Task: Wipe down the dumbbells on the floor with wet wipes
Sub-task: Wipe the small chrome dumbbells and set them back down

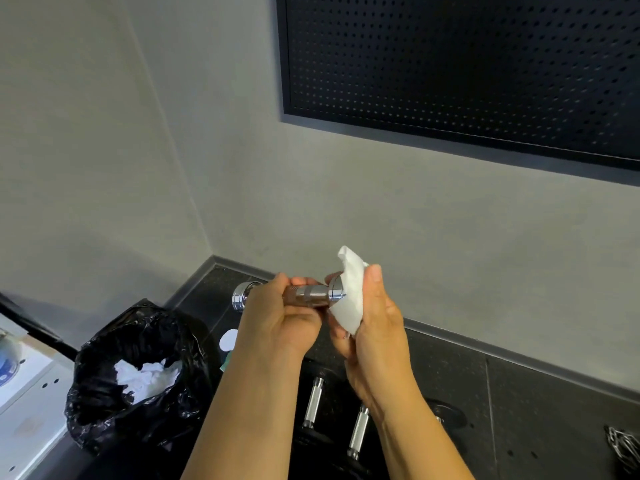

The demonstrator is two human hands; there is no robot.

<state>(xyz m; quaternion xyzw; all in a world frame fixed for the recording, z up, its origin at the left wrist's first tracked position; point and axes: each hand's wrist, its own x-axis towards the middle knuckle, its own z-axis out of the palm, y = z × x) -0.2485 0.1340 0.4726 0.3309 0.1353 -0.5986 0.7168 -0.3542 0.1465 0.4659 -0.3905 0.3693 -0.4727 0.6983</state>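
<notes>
My left hand [277,317] grips dumbbell [310,294]; right hand [375,317] holds wet wipe [349,299] round its right end. Bin bag [104,393] near left; dark floor [519,393] meets grey wall [450,254].

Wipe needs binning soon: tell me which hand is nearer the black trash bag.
Left. The left hand grips the chrome bar just right of the trash bag; the right hand, holding the wipe, is farther right.
</notes>
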